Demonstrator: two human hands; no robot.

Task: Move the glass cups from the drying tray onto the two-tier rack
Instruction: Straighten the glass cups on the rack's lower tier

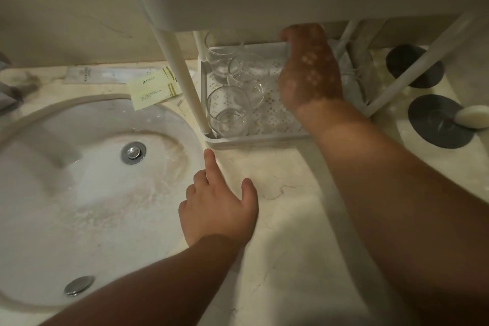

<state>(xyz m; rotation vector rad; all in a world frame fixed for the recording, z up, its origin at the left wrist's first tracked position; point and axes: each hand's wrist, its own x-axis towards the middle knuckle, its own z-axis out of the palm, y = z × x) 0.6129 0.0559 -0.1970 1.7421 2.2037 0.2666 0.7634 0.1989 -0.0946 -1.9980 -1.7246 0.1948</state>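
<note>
Right hand (308, 66) reaching into the rack's lower shelf (238, 137)
Its fingers are hidden, can't tell their grip; left hand (219, 209) sits at 6 o'clock on the counter (285, 193), fingers loosely spread.

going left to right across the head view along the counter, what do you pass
sink → paper sachets → left hand on the counter → glass cups in the rack's lower tier → right hand → dark coasters → soap bar

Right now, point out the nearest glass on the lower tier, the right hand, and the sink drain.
Nearest glass (228, 111): head view, on its clear side wall.
Right hand (309, 74): head view, on its back.
Sink drain (133, 152): head view, on the metal stopper.
</note>
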